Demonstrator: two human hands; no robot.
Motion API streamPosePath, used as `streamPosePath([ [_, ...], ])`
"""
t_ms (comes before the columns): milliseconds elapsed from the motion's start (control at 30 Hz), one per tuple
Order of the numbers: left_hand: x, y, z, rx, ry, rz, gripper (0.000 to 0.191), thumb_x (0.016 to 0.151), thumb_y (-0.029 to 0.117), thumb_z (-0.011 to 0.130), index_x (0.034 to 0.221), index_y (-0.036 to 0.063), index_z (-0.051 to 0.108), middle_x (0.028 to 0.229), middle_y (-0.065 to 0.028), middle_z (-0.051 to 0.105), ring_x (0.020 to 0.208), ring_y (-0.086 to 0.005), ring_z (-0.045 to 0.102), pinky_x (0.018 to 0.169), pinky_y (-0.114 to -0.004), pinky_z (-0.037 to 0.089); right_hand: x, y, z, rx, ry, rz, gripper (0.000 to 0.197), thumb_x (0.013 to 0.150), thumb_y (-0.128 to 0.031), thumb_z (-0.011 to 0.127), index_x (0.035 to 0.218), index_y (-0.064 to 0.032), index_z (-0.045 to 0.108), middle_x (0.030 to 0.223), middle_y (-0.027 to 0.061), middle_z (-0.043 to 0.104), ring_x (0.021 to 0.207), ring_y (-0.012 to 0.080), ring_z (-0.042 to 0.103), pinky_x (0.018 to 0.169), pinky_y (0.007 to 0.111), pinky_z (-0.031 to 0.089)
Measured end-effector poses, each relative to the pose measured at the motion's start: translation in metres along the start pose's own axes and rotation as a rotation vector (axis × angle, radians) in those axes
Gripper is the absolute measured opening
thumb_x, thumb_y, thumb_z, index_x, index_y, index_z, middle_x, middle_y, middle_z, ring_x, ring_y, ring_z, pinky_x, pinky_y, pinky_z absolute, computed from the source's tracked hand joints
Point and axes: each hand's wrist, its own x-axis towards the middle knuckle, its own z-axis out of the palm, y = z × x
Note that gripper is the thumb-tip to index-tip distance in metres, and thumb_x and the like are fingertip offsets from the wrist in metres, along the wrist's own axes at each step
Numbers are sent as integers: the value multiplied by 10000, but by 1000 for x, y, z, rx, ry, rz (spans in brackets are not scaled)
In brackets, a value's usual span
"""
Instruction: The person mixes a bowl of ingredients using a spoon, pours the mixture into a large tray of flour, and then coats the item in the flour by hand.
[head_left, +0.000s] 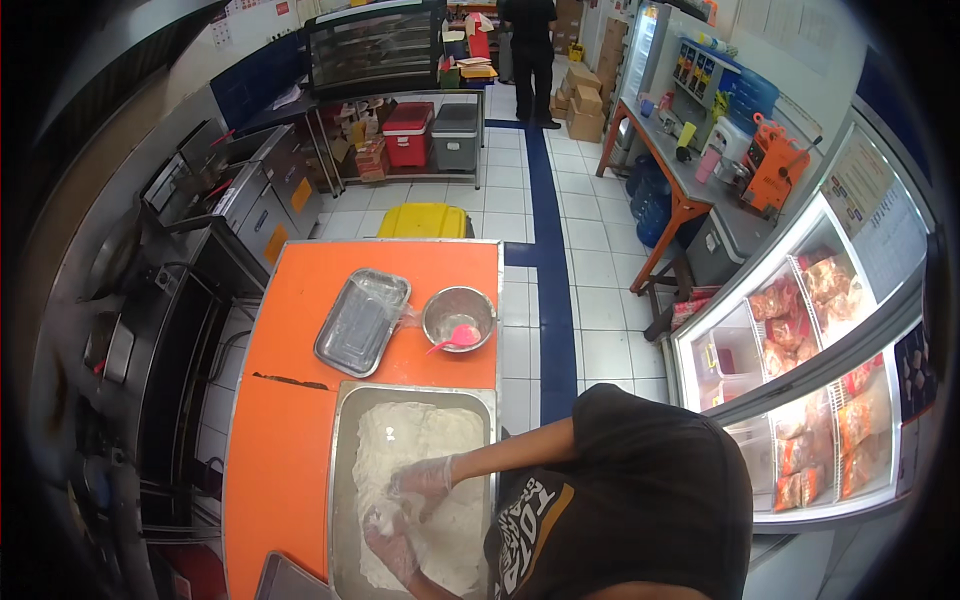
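Observation:
A deep rectangular steel tray (339, 450), holding a thick bed of white flour (450, 427), lies before me. Both hands wear clear plastic gloves dusted with flour. My right hand (424, 480) reaches over the tray, palm down, thumb and fingers apart against the flour. Lower in the picture, my left hand (390, 544) curls beside it, close to the right fingers. A whitish patch shows at the left fingers; whether this is a held piece or loose flour I cannot tell.
The orange table (285, 442) carries a foil-like rectangular tray (364, 322), a steel bowl (450, 304) with a pink scoop (463, 335), and a grey tray (289, 581). A yellow-lidded bin (424, 220) stands beyond. On the right is a lit glass-door cabinet (795, 375) of packaged food. A person (531, 60) stands far back.

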Motion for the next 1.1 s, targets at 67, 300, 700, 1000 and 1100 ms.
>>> streamPosePath([
  [67,1,21,-6,30,110,-84,365,860,68,715,1193,-48,620,1099,-156,666,1005,-286,619,947,-403,473,36,-50,-30,187,-556,269,548,734,-332,785,1127,12,617,972,247,616,910,363,625,765,438,506],
  [300,-8,12,-4,243,48,-49,373,864,161,742,1142,-65,641,1099,-181,675,1021,-301,620,923,-401,475,-9,25,21,218,60,-1,250,899,-236,595,827,0,625,768,224,596,715,389,581,675,456,492],
  [700,-6,1,6,-240,-2,-322,402,912,201,715,1215,-34,593,1056,-104,660,881,-187,633,744,-318,519,8,-24,-15,282,133,-74,438,718,-346,766,966,-3,659,881,233,669,831,420,658,736,471,533],
  [1000,-7,-9,7,-295,44,-264,246,909,36,664,1144,-15,615,1014,-76,658,848,-161,618,729,-303,523,3,-5,-12,269,-122,153,373,842,-332,715,911,22,622,875,212,634,781,326,598,711,432,491],
  [1100,-9,-4,8,-255,64,-247,238,912,36,655,1139,-23,615,1017,-83,659,869,-171,613,763,-310,519,3,-1,-16,326,-97,179,355,874,-325,695,941,18,633,907,208,648,814,316,614,741,423,499],
])
